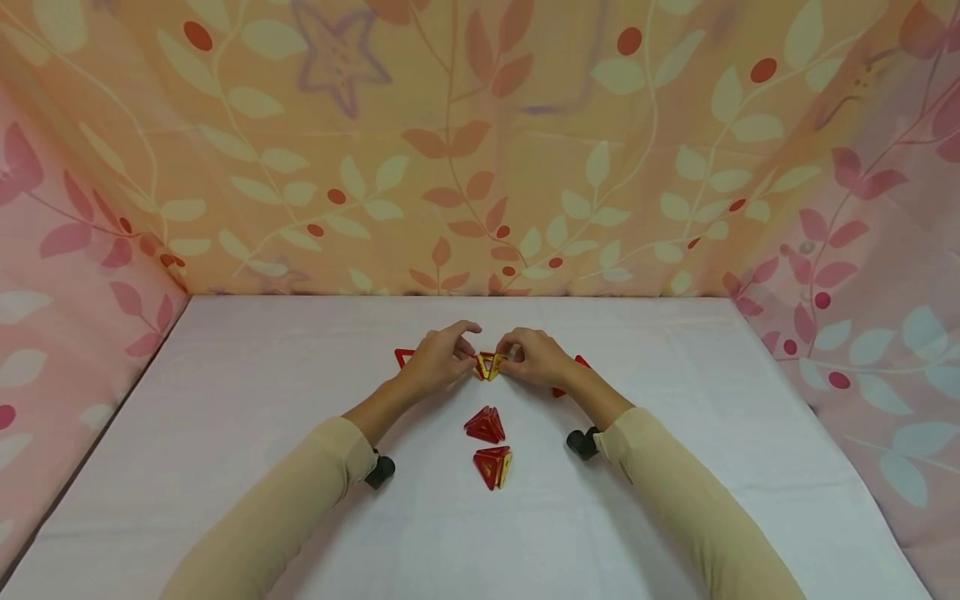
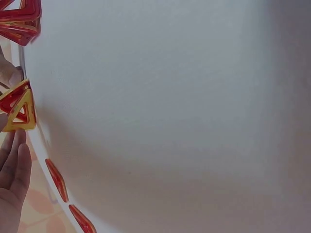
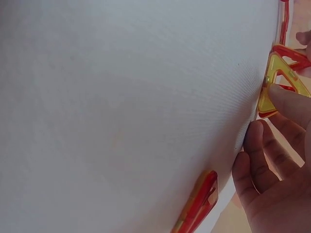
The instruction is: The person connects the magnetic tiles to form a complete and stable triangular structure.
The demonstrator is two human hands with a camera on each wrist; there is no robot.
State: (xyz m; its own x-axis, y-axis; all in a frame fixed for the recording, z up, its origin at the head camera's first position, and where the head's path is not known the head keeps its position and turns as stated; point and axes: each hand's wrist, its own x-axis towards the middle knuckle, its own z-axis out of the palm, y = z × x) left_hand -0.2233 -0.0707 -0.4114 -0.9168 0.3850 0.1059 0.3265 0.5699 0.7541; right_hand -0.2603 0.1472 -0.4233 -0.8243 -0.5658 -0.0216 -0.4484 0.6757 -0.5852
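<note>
Above the far middle of the table, both hands meet at a small build of red and yellow triangular magnetic tiles (image 1: 495, 367). My left hand (image 1: 438, 358) pinches its left side. From the right, my right hand (image 1: 536, 357) holds the yellow tile (image 3: 273, 65) with the thumb on its face; the other fingers curve below. In the left wrist view the yellow triangle (image 2: 30, 109) leans against a red one, between thumb and fingers. Nearer the body stand two pyramids of such tiles: a red one (image 1: 486, 425) and a red-and-yellow one (image 1: 492, 467).
A red triangular tile (image 1: 402, 358) lies partly behind the left hand. More red tiles (image 1: 582, 362) lie beyond the right wrist, partly covered by it. White cloth covers the table (image 1: 247, 417). A patterned curtain (image 1: 480, 167) closes off the back and sides.
</note>
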